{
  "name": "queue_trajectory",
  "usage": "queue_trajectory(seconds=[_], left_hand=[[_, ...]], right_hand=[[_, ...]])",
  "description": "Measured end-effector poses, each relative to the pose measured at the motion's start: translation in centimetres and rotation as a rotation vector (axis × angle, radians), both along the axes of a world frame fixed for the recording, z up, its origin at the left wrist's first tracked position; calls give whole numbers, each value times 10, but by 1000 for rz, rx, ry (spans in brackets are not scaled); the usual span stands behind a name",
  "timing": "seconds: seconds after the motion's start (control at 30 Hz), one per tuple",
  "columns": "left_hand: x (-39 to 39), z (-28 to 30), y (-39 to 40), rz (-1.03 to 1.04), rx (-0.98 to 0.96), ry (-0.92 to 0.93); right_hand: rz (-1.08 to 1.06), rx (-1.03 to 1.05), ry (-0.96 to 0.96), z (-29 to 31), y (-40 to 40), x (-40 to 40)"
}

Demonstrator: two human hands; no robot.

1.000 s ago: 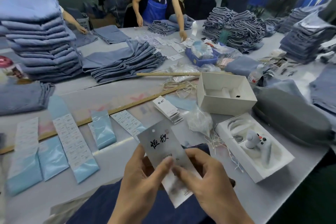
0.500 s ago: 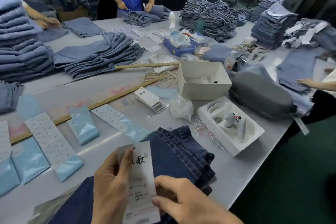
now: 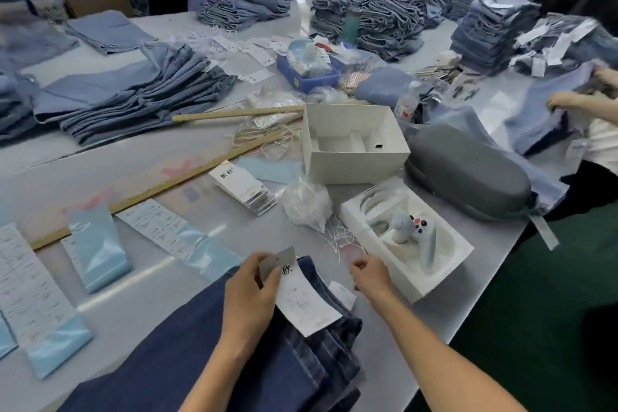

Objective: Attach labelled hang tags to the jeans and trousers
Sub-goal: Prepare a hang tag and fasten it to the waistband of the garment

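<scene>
The left hand (image 3: 249, 291) pinches a white paper hang tag (image 3: 302, 298) over dark blue folded jeans (image 3: 207, 354), while at 3 o'clock the right hand (image 3: 371, 274) curls above white strings (image 3: 337, 237), its hold unclear.

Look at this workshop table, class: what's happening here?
A person is tagging clothes. Their left hand pinches a white paper hang tag with black lettering over folded dark blue denim jeans. Their right hand reaches toward loose white strings beside an open white box. Others handle lighter jeans across the table.

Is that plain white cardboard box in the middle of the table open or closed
Open. The plain white cardboard box has no lid on; its inner dividers show, with nothing visible in the compartments.
</scene>
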State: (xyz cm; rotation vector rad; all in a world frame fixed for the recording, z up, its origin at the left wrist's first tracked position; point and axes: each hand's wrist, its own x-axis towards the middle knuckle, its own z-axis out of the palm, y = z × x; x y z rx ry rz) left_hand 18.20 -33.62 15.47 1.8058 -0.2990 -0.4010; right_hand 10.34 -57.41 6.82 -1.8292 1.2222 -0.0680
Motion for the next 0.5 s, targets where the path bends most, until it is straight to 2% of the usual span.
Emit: queue_trajectory(seconds=[0.13,0.27,0.33,0.4,0.5], left_hand=[[3,-15,5,47,-15,14],[6,-17,6,64,-29,42],[7,-17,5,69,-35,58],[6,-17,6,69,-52,74],[7,-16,6,73,-103,76]], right_hand=[[53,-207,50,-32,-4,39],[273,-465,327,-52,-6,54],[334,-475,345,-53,-7,54],[250,-352,229,-45,-5,52],[47,-32,-136,-9,9,42]])
